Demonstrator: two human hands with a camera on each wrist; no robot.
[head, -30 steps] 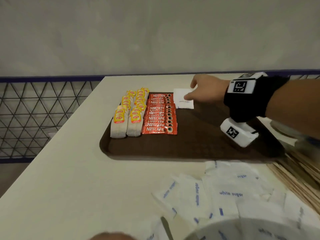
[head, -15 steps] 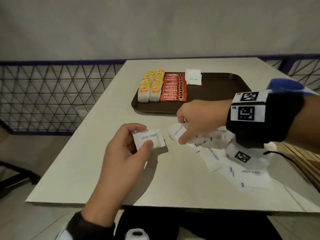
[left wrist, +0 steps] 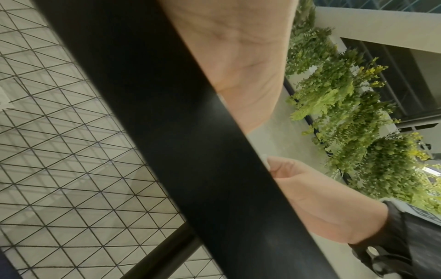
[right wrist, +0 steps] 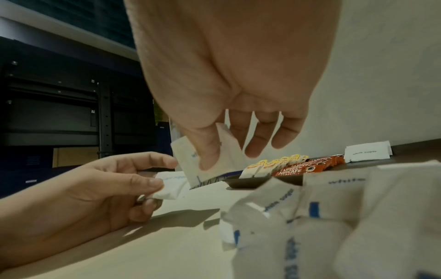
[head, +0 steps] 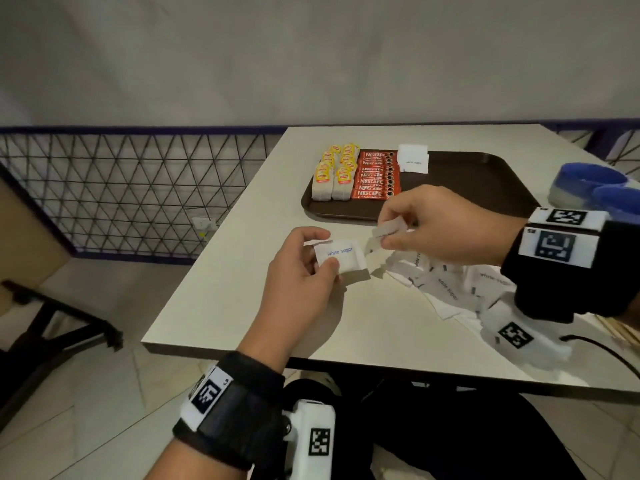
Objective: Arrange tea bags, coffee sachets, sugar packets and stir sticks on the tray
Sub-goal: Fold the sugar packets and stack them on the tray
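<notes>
Black wristbands (head: 239, 410), white tagged cameras (head: 313, 441).

Tea bags (head: 334, 173) left of coffee sachets (head: 375, 174) on tray (head: 467, 188), sugar packets (head: 412, 158) right.

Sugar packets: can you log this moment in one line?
left hand: holds sugar packet | right hand: pinches second packet | tray: two sugar packets placed

Looks like a cafe or office pantry-type seating area. Plain white table (head: 277, 323) by a dark wire-mesh railing (head: 121, 188), tiled floor (head: 104, 410), bare grey wall (head: 311, 57). Brown serving tray (head: 467, 188) with hospitality sachets. Left wrist view shows a row of green planter foliage (left wrist: 346, 113) along a ledge; dark cabinets (right wrist: 59, 103) behind.
</notes>
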